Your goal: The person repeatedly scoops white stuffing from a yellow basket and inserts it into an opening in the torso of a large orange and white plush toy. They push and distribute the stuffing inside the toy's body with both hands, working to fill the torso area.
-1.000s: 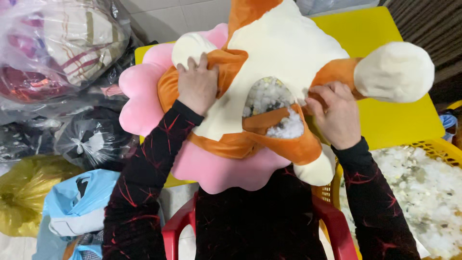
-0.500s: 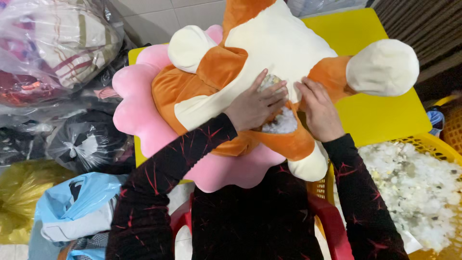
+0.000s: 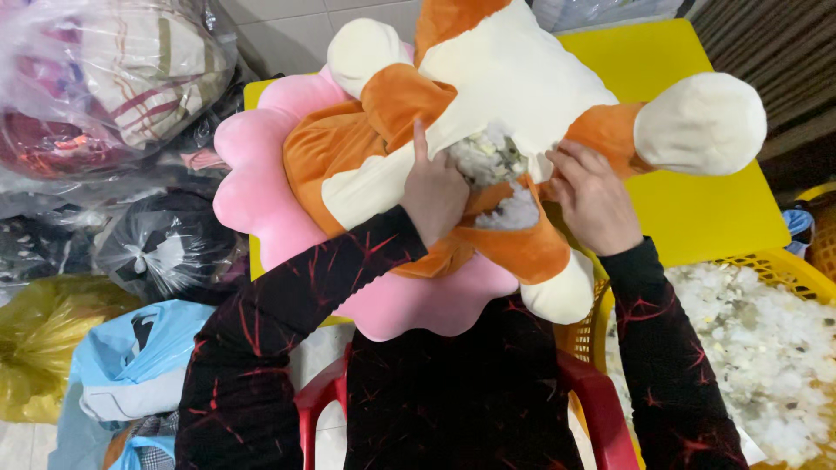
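— Behind my hands, what's around you?

— Yellow table [image 3: 697, 209] under everything. Far to the left of my left hand sit bundles wrapped in clear plastic [image 3: 104, 78], a black bag [image 3: 157, 252] and a blue bag [image 3: 131, 357] lower down. Just under my left wrist lies a pink flower-shaped cushion [image 3: 261, 200], and on top of it the orange and cream plush toy [image 3: 514, 78]. To the right of my right arm there's a yellow basket [image 3: 788, 270] heaped with white stuffing [image 3: 766, 348]. I'm sitting in a red chair [image 3: 601, 409].

— And the hands themselves?

— My left hand [image 3: 433, 193] is partly curled, one finger pointing up along the cream fabric, the rest pressed at the left edge of the open seam [image 3: 496, 174], where stuffing shows. Whether it pinches cloth or only pushes, I cannot tell. My right hand [image 3: 595, 198] lies loosely bent on the orange fabric at the right edge of that opening, fingertips touching it, clasping nothing I can see.

— How would you do this part well?

— I'd judge it best to keep both edges of the gap spread and steady, push filling deep and evenly, and keep the toy flat on the cushion so it doesn't roll.
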